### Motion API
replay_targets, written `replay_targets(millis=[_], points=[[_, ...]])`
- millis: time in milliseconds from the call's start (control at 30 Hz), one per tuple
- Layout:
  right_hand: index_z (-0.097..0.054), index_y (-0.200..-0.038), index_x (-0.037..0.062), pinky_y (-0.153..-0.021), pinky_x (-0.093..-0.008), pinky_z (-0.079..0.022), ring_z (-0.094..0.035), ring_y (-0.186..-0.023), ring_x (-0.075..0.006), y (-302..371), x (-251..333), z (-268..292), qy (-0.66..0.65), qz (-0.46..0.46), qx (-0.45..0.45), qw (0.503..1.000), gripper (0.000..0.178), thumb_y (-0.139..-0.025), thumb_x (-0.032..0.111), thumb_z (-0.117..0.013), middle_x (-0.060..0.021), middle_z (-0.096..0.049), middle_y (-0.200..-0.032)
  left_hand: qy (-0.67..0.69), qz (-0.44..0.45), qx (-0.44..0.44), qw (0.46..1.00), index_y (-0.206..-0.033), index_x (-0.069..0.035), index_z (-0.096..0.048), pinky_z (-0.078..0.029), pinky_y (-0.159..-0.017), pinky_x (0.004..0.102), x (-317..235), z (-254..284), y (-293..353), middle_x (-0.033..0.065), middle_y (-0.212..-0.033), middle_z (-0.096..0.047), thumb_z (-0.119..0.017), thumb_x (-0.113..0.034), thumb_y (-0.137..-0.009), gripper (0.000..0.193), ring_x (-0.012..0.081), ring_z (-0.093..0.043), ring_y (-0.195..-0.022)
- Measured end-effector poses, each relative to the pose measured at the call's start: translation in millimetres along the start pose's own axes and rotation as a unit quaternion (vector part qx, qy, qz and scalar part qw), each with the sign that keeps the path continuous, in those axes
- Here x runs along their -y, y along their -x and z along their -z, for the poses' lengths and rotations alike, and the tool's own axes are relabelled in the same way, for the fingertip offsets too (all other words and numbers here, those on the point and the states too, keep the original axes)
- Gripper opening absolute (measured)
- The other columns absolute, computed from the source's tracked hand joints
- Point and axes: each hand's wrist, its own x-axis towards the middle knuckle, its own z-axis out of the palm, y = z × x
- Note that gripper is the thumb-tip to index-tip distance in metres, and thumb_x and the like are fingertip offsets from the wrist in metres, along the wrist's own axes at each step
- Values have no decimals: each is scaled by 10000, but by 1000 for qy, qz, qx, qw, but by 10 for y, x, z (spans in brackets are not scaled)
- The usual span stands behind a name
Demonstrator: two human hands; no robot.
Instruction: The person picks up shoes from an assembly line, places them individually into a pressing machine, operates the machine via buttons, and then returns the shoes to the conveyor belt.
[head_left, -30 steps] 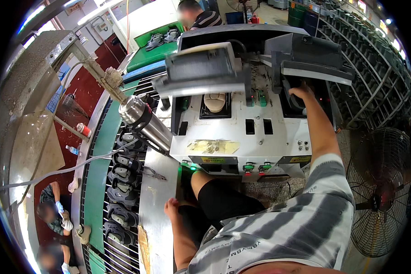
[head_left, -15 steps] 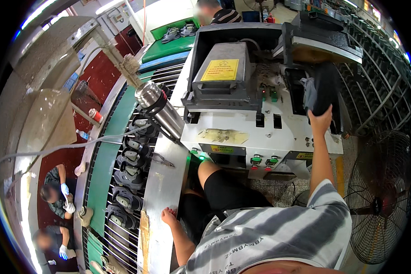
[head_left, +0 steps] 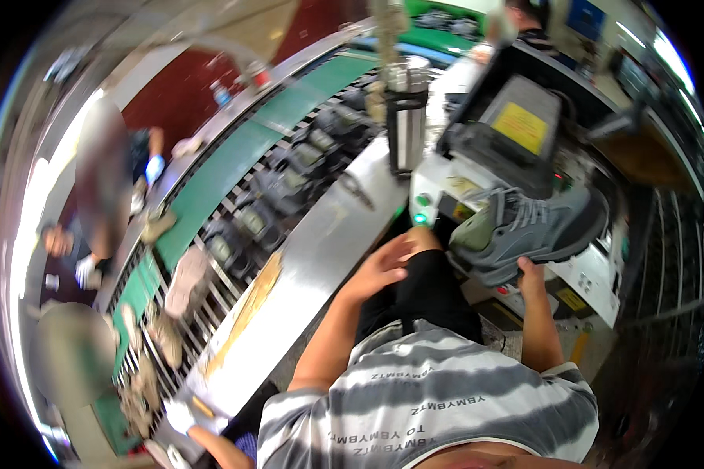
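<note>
Grey sneaker (head_left: 524, 230) sits gripped from beneath by the right hand (head_left: 530, 272), in front of the white machine (head_left: 594, 273), close against its face but with free space toward the lap. Its long axis runs roughly left-right, toe seemingly to the left, though blur clouds this. Half a second ago it was raised inside the machine. The left hand (head_left: 383, 266) hovers open beside the steel bench edge (head_left: 328, 250).
</note>
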Motion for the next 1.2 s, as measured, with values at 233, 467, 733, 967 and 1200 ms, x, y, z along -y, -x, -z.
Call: replay_targets(millis=[233, 467, 733, 967, 1200], points=[[-302, -1421, -45, -1092, -323, -249, -347, -1318, -218, 215, -89, -2523, 117, -188, 459, 860, 606, -951, 273, -515, -124, -381, -1431, 254, 16, -164, 953, -1343, 23, -399, -399, -1049, 437, -56, 471, 993, 186, -1223, -566, -636, -61, -632, 754, 322, -548, -1159], [-542, -1249, 43, -920, -328, -439, -504, -1142, -230, 714, -674, -3311, 269, -76, 601, 749, 468, -877, 307, -645, -119, -493, -1280, 352, -160, -477, 789, -1357, 33, -364, -364, -1077, 490, 457, 1152, 2566, 190, -1302, -507, -588, -47, -694, 704, 369, -498, -1207], [-599, -1146, 47, -883, -352, -474, -549, -1091, -260, 923, -1150, -3389, 322, -121, 611, 713, 398, -829, 272, -682, -123, -548, -1185, 73, 88, -575, 810, -1043, 78, -507, -558, -748, 404, -724, 3401, 3849, 148, -922, -601, -577, 47, -718, 334, 269, -638, -829], [-619, -1103, 54, -842, -351, -489, -571, -1038, -254, 787, -1418, -3663, 340, -112, 554, 751, 343, -822, 238, -685, -121, -573, -1121, -253, 372, -549, 704, -1112, 118, -564, -513, -682, 372, -1131, 3708, 3138, 184, -968, -636, -717, -231, -662, 590, 241, -635, -816], [-628, -933, 50, -660, -331, -484, -607, -749, -214, 483, -1998, -3908, 377, -34, 444, 812, 207, -775, 165, -698, -92, -611, -828, -313, 120, -615, 714, -1328, 21, -468, -436, -911, 304, -732, 3340, 3420, 156, -1162, -599, -710, -152, -697, 697, 214, -577, -1039]])
